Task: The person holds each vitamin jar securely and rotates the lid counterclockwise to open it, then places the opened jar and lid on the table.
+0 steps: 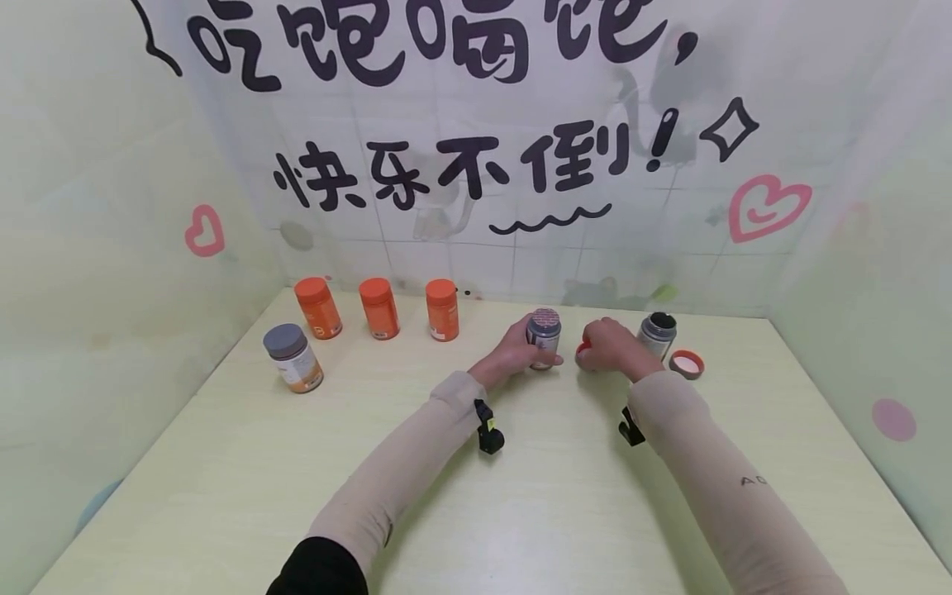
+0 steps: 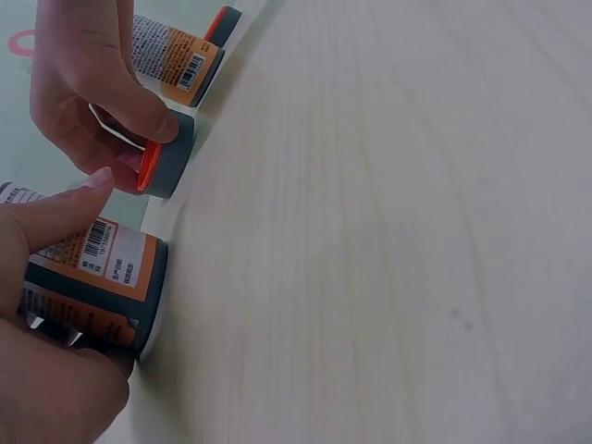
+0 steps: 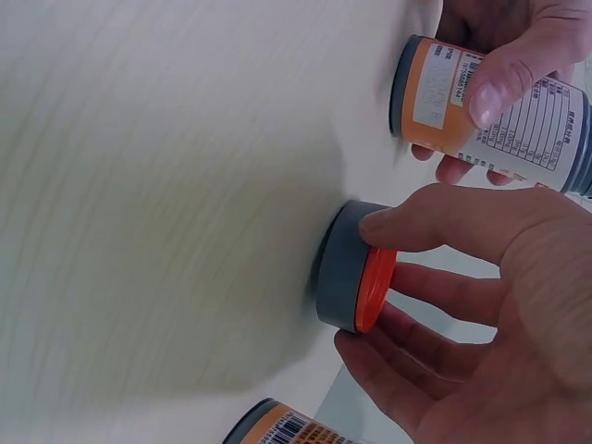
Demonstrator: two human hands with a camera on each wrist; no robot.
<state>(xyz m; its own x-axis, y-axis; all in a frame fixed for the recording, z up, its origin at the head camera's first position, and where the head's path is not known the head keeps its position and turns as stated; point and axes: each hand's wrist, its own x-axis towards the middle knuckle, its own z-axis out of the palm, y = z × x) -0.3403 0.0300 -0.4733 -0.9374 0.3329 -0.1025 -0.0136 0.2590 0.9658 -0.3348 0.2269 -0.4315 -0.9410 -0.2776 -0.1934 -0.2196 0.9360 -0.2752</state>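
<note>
Three orange jars (image 1: 379,309) we're seeing mid-left, head-view only; left hand (image 1: 516,351) gripping labelled jar (image 3: 518,135), right hand (image 1: 612,347) pinching grey, orange-rimmed cap (image 3: 348,268).

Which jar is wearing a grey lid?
The leftmost jar; the three orange jars have orange lids, while the held jar and rightmost jar have none.

The head view is bright; in its lower half, my beige cloth sleeves (image 1: 420,454) make soft shadows on the pale wood-grained table (image 1: 535,521). Both wrist views look dimmer.
</note>
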